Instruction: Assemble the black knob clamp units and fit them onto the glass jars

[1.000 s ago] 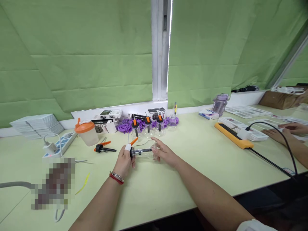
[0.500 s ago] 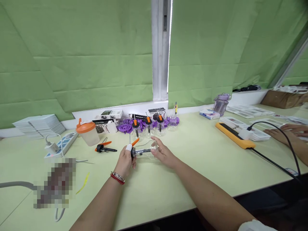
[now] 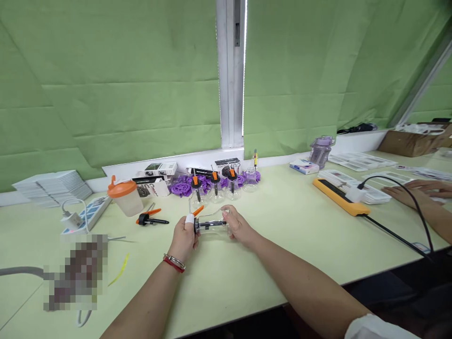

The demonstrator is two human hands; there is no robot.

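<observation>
A clear bottle [image 3: 213, 229] lies nearly level between my hands, with a black tube inside it. My left hand [image 3: 184, 235], with a white cover on the thumb, is closed around its black cap end. An orange lever [image 3: 198, 210] and a thin metal rod stick out by that cap. My right hand [image 3: 240, 227] grips the wide base of the bottle. Behind them stand several similar bottles [image 3: 216, 190] with black and orange tops. To the left lies a loose black top with a stem [image 3: 153, 220], beside an orange lever part [image 3: 151, 212].
Purple openwork pieces [image 3: 181, 187] and printed boxes [image 3: 160, 170] line the wall. An orange-lidded cup [image 3: 125, 200] and white power strip [image 3: 93, 213] are left. On the right are a yellow power strip [image 3: 341, 197], purple bottle [image 3: 321, 151] and another person's hands [image 3: 411, 194] by printed sheets.
My right hand has closed further around the bottle's base, its fingers drawing in. The left hand keeps its hold. The whole view has shifted slightly.
</observation>
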